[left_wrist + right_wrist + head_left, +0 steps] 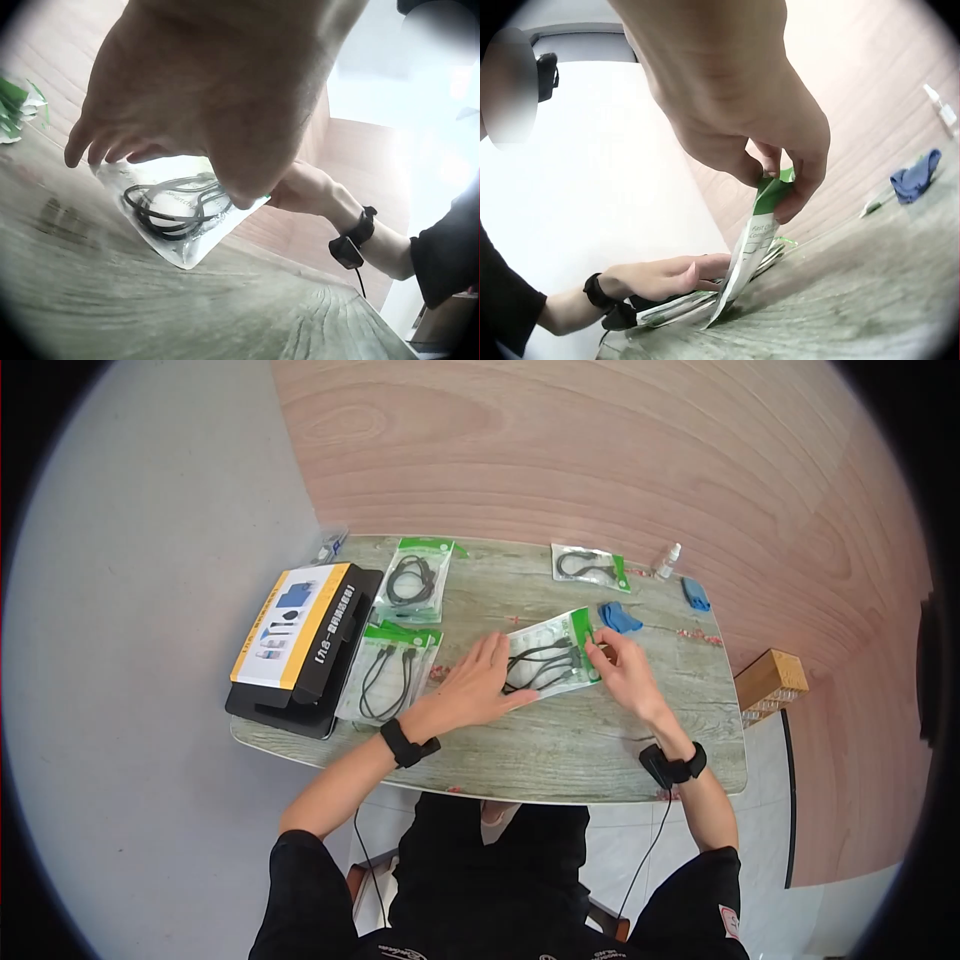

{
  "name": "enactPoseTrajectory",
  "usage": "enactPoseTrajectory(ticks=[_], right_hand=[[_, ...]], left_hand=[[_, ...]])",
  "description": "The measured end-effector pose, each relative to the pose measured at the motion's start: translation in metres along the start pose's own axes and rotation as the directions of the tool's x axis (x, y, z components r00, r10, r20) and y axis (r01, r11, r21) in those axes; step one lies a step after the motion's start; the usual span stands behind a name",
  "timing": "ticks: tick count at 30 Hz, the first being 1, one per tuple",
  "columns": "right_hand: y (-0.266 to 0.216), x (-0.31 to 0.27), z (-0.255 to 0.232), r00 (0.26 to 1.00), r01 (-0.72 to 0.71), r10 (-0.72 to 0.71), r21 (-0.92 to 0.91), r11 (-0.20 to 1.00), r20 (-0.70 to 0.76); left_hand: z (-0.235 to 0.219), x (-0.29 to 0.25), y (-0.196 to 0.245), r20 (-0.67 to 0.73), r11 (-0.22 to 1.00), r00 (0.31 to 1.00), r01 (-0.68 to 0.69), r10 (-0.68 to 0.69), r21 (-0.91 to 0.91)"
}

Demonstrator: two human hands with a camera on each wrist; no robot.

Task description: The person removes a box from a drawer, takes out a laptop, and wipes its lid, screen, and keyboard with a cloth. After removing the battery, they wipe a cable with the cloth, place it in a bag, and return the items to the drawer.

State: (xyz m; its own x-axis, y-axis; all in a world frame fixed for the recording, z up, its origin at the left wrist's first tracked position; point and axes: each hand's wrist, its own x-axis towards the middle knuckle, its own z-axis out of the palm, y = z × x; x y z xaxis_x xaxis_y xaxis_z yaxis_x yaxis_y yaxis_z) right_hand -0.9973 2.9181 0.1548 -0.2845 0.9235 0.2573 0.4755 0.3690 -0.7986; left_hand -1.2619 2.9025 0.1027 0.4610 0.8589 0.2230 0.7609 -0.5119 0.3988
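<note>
A clear zip bag with a green top strip and black cables inside (pixel 545 660) is tilted up off the table between both hands. My right hand (pixel 630 675) pinches its green end between thumb and fingers, which shows closely in the right wrist view on the bag's green strip (pixel 769 196). At the bag's opposite end, my left hand (pixel 470 688) rests with its fingers fairly straight, palm toward the bag. The left wrist view shows coiled black cable (pixel 176 210) through the plastic, under that hand.
Two more cable bags, one farther (pixel 412 580) and one nearer (pixel 388 672), lie left beside a black and yellow box (pixel 300 630). Toward the back right are another cable bag (pixel 590 566), a small spray bottle (pixel 668 560), a blue cloth (pixel 620 618) and a blue packet (pixel 696 594).
</note>
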Motion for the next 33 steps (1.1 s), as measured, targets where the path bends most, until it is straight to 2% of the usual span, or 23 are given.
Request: enactPoseTrajectory(ticks=[2, 5, 7, 9, 11, 14, 17, 19, 22, 25, 28, 32, 33], right_hand=[[-0.017, 0.001, -0.008, 0.998, 0.048, -0.053, -0.096, 0.994, -0.045], [-0.023, 0.002, -0.012, 0.987, 0.130, -0.145, -0.198, 0.972, -0.063], [-0.026, 0.004, -0.013, 0.975, 0.176, -0.205, -0.265, 0.948, -0.084], [-0.028, 0.006, -0.014, 0.980, 0.146, -0.175, -0.251, 0.957, -0.096], [-0.027, 0.010, -0.015, 0.981, 0.115, -0.146, -0.222, 0.968, -0.128], [-0.002, 0.018, -0.015, 0.973, 0.076, -0.097, -0.103, 0.992, -0.209], [0.032, 0.029, -0.004, 0.965, 0.066, -0.033, 0.118, 0.991, -0.261], [0.039, 0.035, 0.003, 0.965, 0.044, 0.030, 0.275, 0.960, -0.259], [0.025, 0.035, 0.004, 0.937, -0.206, 0.319, 0.514, 0.833, -0.142], [0.018, 0.041, -0.003, 0.944, -0.321, 0.317, 0.482, 0.815, 0.093], [0.024, 0.050, -0.002, 0.917, -0.398, 0.344, 0.404, 0.824, 0.203], [0.059, 0.084, 0.014, 0.942, -0.335, 0.304, 0.453, 0.826, 0.141], [0.066, 0.094, 0.018, 0.947, -0.314, 0.307, 0.463, 0.829, 0.093]], left_hand=[[-0.003, 0.008, -0.007, -0.059, 0.992, 0.997, 0.041, -0.048, -0.123], [-0.002, 0.017, -0.015, 0.007, 0.942, 0.970, 0.238, -0.243, -0.237], [0.020, 0.027, -0.036, 0.011, 0.891, 0.958, 0.269, -0.285, -0.367], [0.026, 0.032, -0.038, 0.058, 0.798, 0.949, 0.292, -0.310, -0.528], [0.014, 0.035, -0.028, 0.125, 0.644, 0.942, 0.306, -0.312, -0.701], [-0.001, 0.031, -0.002, 0.135, 0.254, 0.871, 0.282, -0.473, -0.925], [-0.003, 0.035, -0.007, 0.329, -0.077, 0.888, 0.322, -0.322, -0.944], [0.006, 0.040, -0.011, 0.292, -0.124, 0.894, 0.265, -0.339, -0.956], [0.014, 0.047, -0.023, 0.235, -0.125, 0.895, 0.203, -0.379, -0.971], [0.014, 0.054, -0.037, 0.217, -0.095, 0.885, 0.196, -0.411, -0.976], [0.016, 0.065, -0.052, 0.232, -0.087, 0.868, 0.216, -0.438, -0.973], [0.015, 0.084, -0.061, 0.205, -0.065, 0.796, 0.206, -0.569, -0.976], [0.014, 0.089, -0.063, 0.159, 0.051, 0.762, 0.244, -0.627, -0.968]])
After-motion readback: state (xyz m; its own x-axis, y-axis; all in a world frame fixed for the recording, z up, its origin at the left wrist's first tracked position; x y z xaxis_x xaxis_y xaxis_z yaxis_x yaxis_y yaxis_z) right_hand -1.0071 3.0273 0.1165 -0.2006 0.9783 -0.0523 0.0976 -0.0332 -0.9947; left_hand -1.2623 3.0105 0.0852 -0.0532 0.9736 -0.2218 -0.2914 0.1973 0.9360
